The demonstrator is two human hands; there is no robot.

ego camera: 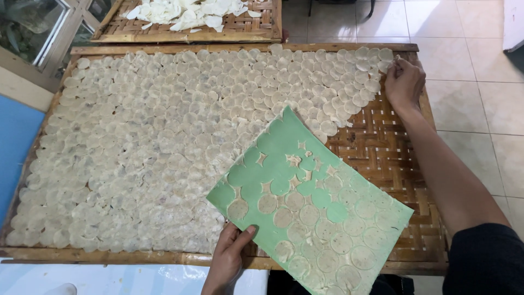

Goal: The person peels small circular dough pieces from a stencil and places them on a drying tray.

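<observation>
My left hand (228,257) grips the near left edge of a green board (284,164) that lies tilted over a woven bamboo tray (382,158). Several thin round pale discs (349,229) still stick to the board's lower right half, with scraps between them. My right hand (403,81) reaches to the tray's far right corner, its fingers pinched on a round disc (385,65) at the edge of the layer. Overlapping pale discs (164,136) cover most of the tray.
A second bamboo tray (256,30) with a pile of white pieces (185,11) lies beyond. Tiled floor (480,109) runs on the right. A blue surface (13,142) and a glass-paned frame (33,27) stand at the left.
</observation>
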